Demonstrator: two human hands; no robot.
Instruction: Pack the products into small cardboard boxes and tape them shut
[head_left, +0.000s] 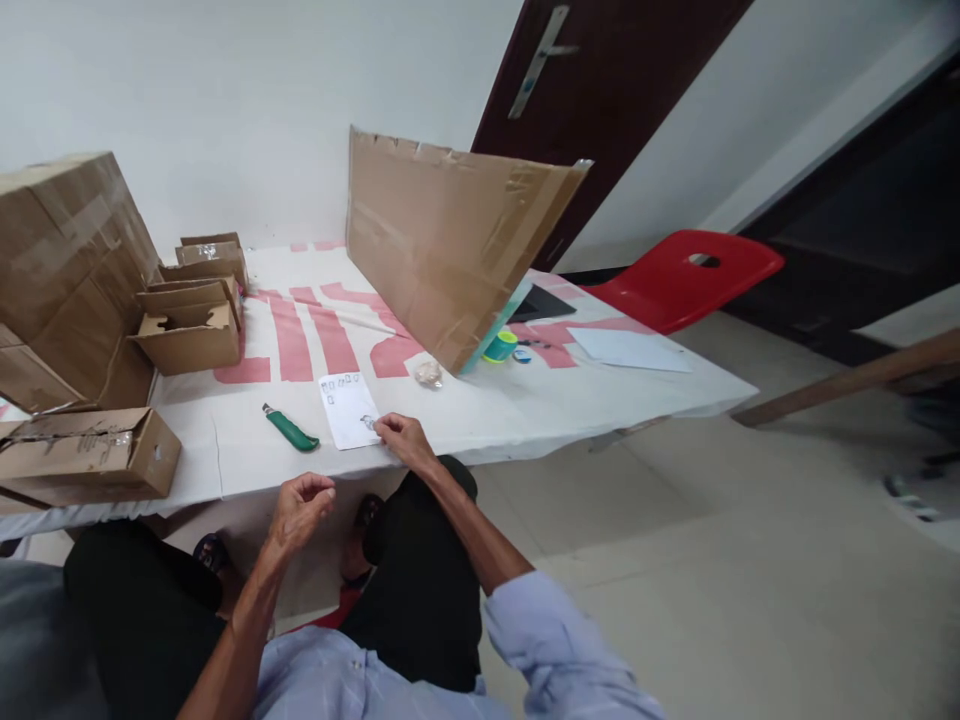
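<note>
My right hand [401,438] rests at the table's front edge, fingers pinched on a small metal piece at the lower corner of a white card [346,408] that carries several tiny pieces. My left hand [300,505] hovers below the table edge over my lap, fingers curled together; what they hold, if anything, is too small to make out. A green utility knife [291,429] lies on the table just left of the card. A small clear bag [429,374] of pieces sits behind the card.
A big cardboard sheet [450,240] leans upright across the white table [225,450]. Several cardboard boxes [191,335] stand at the left, one long box [86,452] at the front edge. A tape roll [500,346], a paper sheet [626,350] and a red chair [686,275] are at the right.
</note>
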